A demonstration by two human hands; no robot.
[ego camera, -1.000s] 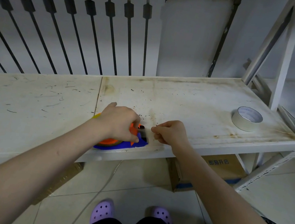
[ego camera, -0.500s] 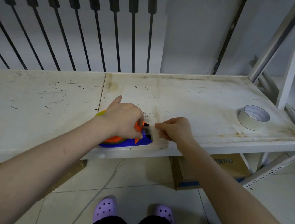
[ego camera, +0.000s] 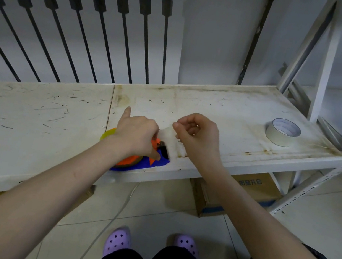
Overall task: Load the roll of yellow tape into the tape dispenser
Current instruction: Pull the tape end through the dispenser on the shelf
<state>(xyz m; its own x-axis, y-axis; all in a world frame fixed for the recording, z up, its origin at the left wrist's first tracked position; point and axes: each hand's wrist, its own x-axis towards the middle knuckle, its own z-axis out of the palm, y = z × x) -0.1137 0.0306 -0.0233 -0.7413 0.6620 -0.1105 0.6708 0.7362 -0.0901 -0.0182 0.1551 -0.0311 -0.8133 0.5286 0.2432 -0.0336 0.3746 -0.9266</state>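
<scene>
A blue and orange tape dispenser (ego camera: 148, 162) lies flat near the front edge of the white shelf (ego camera: 28, 127). My left hand (ego camera: 137, 134) presses down on its orange top and hides most of it. A yellow edge (ego camera: 107, 134) of the tape roll peeks out to the left of that hand. My right hand (ego camera: 196, 136) pinches the free end of a pale tape strip (ego camera: 170, 140) that runs up from the dispenser's mouth.
A second, pale roll of tape (ego camera: 282, 132) stands on the shelf at the far right, beside the rack's upright posts (ego camera: 324, 65). A cardboard box (ego camera: 243, 192) sits under the shelf. Black railing bars (ego camera: 91, 31) line the wall behind.
My right hand has risen up and away from the dispenser, drawing the tape strip out longer. My left hand has stayed on the dispenser.
</scene>
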